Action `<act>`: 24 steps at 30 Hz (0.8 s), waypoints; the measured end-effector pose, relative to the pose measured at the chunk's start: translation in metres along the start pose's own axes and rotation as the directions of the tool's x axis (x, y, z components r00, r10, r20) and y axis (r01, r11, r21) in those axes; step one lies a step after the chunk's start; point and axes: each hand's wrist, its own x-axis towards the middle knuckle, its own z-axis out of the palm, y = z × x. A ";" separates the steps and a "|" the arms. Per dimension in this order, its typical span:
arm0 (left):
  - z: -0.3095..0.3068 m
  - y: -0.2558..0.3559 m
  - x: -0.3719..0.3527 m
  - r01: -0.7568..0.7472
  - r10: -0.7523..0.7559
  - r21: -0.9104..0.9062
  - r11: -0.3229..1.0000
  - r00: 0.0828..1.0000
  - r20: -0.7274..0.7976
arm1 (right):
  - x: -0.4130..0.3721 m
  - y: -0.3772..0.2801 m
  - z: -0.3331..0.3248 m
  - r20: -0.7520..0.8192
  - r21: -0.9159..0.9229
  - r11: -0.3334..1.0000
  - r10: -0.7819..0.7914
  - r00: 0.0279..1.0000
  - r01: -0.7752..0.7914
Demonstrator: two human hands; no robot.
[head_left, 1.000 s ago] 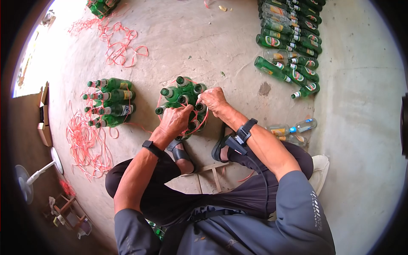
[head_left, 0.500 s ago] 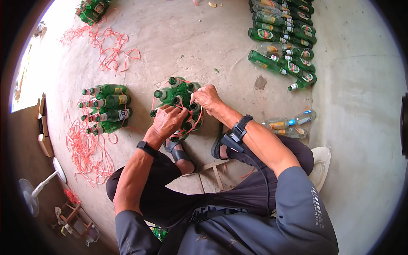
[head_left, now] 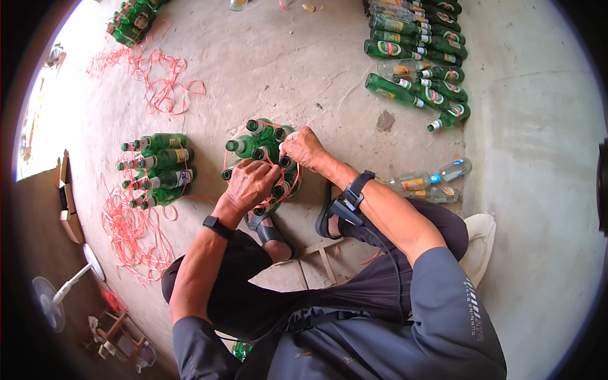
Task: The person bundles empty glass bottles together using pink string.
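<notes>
concrete floor (head_left: 304, 69) | left hand (head_left: 250, 183) closed on red string (head_left: 297, 178) over bottle cluster (head_left: 253, 136) | right hand (head_left: 303, 147) pinching same string

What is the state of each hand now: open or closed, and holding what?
Left hand: closed, fingers curled on the bottle bundle.
Right hand: closed, pinching the red string at the bundle.

Sleeve (head_left: 472, 307), lower right of frame: white print running up the grey cloth, reads approx. "RUNNING STYLE"; first letter uncertain.
Lying green bottles (head_left: 415, 95), upper right: red-and-white oval labels, lettering too small to read.
Tied bundle (head_left: 158, 168), left of centre: one blue-and-white label, yellowish ones above it, none legible.
Clear bottles (head_left: 421, 185), right of centre: yellow labels, illegible.
Standing bottles (head_left: 256, 142), centre: labels hidden.
</notes>
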 end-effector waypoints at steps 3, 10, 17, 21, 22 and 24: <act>-0.001 -0.005 0.000 0.087 -0.091 0.076 0.993 0.995 0.040 | 0.002 -0.001 0.000 -0.014 0.023 0.999 -0.043 0.999 0.043; -0.002 -0.006 0.006 0.136 -0.159 0.107 0.985 0.956 0.246 | -0.001 -0.001 0.003 -0.044 0.004 1.000 0.009 0.999 -0.009; -0.001 -0.014 0.008 0.194 -0.164 -0.107 0.975 0.957 0.238 | 0.009 0.005 0.010 -0.040 -0.247 0.963 0.103 0.994 -0.110; -0.001 -0.018 0.011 0.241 -0.192 -0.161 0.957 0.943 0.271 | 0.008 -0.009 0.002 -0.054 -0.178 0.964 0.192 0.980 -0.198; -0.003 -0.019 0.013 0.242 -0.192 -0.162 0.957 0.942 0.275 | 0.007 -0.013 -0.001 -0.053 -0.175 0.964 0.195 0.979 -0.201; -0.007 -0.021 0.017 0.234 -0.184 -0.121 0.965 0.927 0.328 | 0.005 -0.015 -0.006 0.017 -0.224 0.969 0.113 0.993 -0.106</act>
